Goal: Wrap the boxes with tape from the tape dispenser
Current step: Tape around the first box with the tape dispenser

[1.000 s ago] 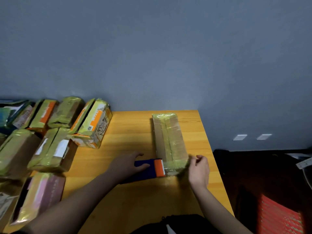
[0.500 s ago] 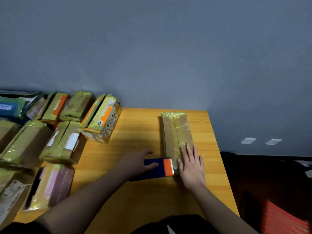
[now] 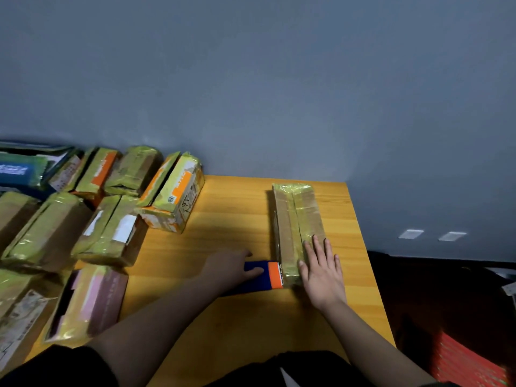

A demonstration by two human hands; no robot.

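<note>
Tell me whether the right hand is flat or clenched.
Flat: the right hand lies with straight, spread fingers pressing the taped box.

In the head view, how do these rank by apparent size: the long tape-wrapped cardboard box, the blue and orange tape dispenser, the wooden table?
1. Wooden table, clearly largest.
2. Long tape-wrapped cardboard box.
3. Blue and orange tape dispenser, smallest, though the left hand hides part of it.

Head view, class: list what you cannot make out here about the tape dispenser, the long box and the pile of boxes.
- Tape dispenser: its rear is covered by the left hand; no roll shows.
- Long box: its near end lies under the right hand; tape there is hidden.
- Pile of boxes: cut off by the left edge; labels are too small to read.
</note>
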